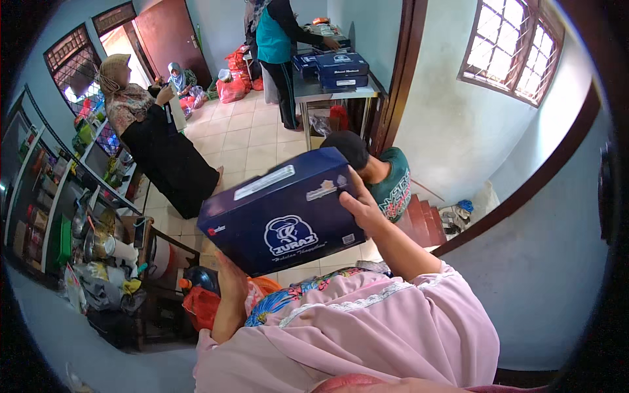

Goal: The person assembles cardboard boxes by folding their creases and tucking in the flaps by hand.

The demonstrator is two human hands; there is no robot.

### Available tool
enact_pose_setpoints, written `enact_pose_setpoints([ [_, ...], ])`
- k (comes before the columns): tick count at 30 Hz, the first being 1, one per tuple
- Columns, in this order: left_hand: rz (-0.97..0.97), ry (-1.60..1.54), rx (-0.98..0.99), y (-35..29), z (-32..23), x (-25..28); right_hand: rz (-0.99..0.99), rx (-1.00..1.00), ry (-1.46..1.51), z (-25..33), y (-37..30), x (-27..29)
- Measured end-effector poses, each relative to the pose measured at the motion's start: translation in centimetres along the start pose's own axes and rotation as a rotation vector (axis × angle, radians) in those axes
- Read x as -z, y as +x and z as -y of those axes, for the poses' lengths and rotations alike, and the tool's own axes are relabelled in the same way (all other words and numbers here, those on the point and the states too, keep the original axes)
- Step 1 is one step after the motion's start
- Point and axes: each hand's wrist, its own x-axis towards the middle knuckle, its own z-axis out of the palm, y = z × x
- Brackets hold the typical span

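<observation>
A dark blue cardboard box point(262, 203) with white print and a pale label strip on its top edge is held up in front of me, tilted with its right side higher. My right hand point(363, 206) grips its right end, thumb on the front face and the other fingers mostly hidden behind. At the lower left corner, my left hand point(230, 278) supports the box from below, its fingers largely hidden by the box. Both forearms come out of pink sleeves.
Beyond the box a person in a green shirt point(394, 183) is low by the reddish steps point(419, 219). More blue boxes point(342, 63) lie on a metal table point(347, 93), where a person in teal point(275, 39) reaches. Another person point(164, 150) stands left, near crowded shelves point(62, 196).
</observation>
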Motion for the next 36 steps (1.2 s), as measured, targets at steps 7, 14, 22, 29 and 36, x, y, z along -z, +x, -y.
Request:
enact_pose_setpoints([
  [7,0.005,0.085,-0.010,8.2,-1.4,4.7,0.203,-0.121,-0.006,-0.8,7.1,-1.5],
  [14,0.044,0.052,-0.067,13.4,-1.4,7.3,0.250,-0.170,-0.025,-0.3,16.4,-0.6],
  [22,-0.380,0.410,0.066,16.3,0.4,13.1,-0.206,0.468,-1.076,2.9,31.3,6.0],
  [29,-0.534,0.560,0.135,19.9,2.9,13.5,-0.281,0.722,-1.590,2.6,41.4,13.8],
  [36,-0.367,0.754,0.123,24.4,4.9,10.6,-0.421,0.775,-1.882,2.3,51.3,25.6],
])
